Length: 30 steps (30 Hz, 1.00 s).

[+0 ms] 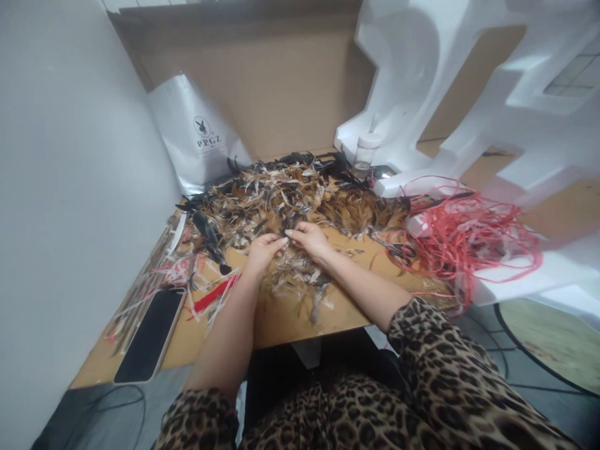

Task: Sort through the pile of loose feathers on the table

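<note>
My left hand and my right hand meet over the middle of the table, thumbs and fingertips pinched close together. A small dark feather shows at the fingertips of both hands, though its lower end is hidden. Just beyond them spreads a wide heap of brown, black and whitish feathers. Below the hands, nearer to me, lies a looser pile of grey-brown fluffy feathers. A bundle of long black feathers rests to the left of my left hand.
A phone lies at the left edge of the table, near red and white strips. Tangled red plastic string and scissors are on the right. Behind stand a silver bag, a lidded jar and white foam.
</note>
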Each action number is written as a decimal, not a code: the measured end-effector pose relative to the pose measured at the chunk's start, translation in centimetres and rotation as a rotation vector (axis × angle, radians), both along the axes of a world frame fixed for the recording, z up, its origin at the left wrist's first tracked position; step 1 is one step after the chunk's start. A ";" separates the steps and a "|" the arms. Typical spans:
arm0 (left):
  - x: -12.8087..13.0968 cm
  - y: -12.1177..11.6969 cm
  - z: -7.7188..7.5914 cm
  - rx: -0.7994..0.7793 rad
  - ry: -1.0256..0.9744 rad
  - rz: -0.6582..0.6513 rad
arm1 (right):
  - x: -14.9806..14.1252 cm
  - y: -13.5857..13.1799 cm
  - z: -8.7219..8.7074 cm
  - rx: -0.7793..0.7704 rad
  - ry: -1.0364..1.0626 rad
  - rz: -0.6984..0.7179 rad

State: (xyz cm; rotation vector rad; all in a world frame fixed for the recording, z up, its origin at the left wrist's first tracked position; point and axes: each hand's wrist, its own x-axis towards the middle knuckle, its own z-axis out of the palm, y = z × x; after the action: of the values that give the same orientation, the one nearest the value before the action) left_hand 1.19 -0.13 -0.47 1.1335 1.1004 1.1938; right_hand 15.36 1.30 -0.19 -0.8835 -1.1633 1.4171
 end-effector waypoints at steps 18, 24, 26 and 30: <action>0.3 0.3 -0.3 0.102 -0.001 0.124 | 1.5 -0.6 3.2 0.076 -0.157 -0.067; 0.0 0.6 -0.6 0.108 -0.008 0.178 | 8.8 -1.1 5.8 0.133 -0.242 -0.264; 0.0 0.6 -0.6 0.109 0.005 0.172 | 12.1 -1.9 5.8 0.097 -0.238 -0.357; 0.2 0.4 -0.5 0.101 0.019 0.152 | 17.0 -3.2 4.4 0.014 -0.326 -0.564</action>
State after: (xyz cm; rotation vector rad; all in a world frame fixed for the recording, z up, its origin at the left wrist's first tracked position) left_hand 1.35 0.23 -1.01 1.1560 1.1689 1.3725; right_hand 32.40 -1.89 4.17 -1.3423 -1.0412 0.8233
